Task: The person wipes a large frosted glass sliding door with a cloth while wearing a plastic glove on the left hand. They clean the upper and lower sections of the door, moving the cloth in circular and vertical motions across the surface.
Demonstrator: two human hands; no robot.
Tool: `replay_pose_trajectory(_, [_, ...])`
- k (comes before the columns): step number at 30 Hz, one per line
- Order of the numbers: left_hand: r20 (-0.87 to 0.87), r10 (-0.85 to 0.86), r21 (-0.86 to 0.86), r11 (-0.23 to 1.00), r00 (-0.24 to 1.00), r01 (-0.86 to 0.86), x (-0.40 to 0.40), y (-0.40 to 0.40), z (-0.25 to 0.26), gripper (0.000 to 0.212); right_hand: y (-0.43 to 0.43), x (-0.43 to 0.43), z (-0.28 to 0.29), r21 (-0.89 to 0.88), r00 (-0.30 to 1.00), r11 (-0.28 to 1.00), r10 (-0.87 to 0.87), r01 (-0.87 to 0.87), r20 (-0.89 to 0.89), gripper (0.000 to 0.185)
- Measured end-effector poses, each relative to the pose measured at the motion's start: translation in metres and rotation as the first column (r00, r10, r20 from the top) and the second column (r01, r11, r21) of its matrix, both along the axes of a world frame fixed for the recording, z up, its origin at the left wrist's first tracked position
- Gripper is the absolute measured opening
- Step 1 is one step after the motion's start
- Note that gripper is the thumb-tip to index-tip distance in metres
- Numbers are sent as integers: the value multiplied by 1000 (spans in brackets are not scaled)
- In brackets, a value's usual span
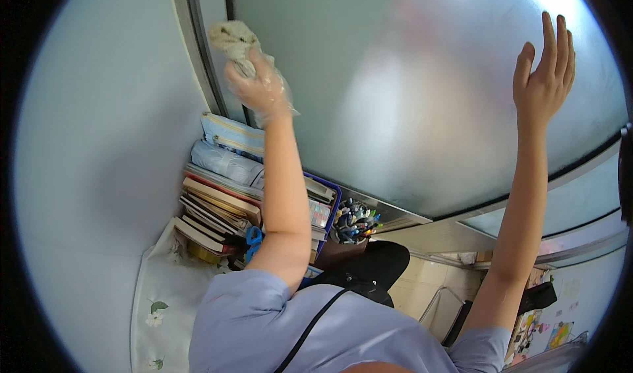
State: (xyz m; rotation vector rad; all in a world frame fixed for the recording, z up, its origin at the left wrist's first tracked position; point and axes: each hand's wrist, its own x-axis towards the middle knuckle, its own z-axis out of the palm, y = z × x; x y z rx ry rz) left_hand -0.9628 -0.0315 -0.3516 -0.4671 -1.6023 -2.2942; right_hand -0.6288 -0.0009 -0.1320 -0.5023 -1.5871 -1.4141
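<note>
My left hand (pixel 259 83), in a clear plastic glove, grips a crumpled, stained whitish cloth (pixel 235 39). It is raised in front of the metal frame strip (pixel 198 41) at the left side of a frosted glass panel (pixel 316 76). My bare right hand (pixel 544 78) is raised at the far right, fingers up and thumb apart, holding nothing. Its back faces me, over the glass. Whether the palm touches the glass, I cannot tell.
Below my left arm stand stacked books (pixel 217 205), a light blue pouch (pixel 232 130), blue-handled scissors (pixel 253 242) and a blue-rimmed basket (pixel 338 195). Beside them is a holder full of pens (pixel 353 219). A pale wall (pixel 99 150) borders the left. A metal-framed chair (pixel 437 299) stands lower right.
</note>
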Motion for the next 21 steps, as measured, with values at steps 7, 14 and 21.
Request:
replay_pose_trajectory(7, [221,-303,-26,948,927,317,139,0,-122,44,-8,0,-3,-24,999,999,24,-25,-30,47])
replay_pose_trajectory(14, [282,-667,212,744,690,633,220,-32,-79,60,-41,-12,-142,-567,961,781,157,-262,-229,61])
replay_pose_trajectory(21, [-68,-974,564,141,216,814,255,-41,-24,56,-76,0,-175,-756,875,515,460,-403,-153,44])
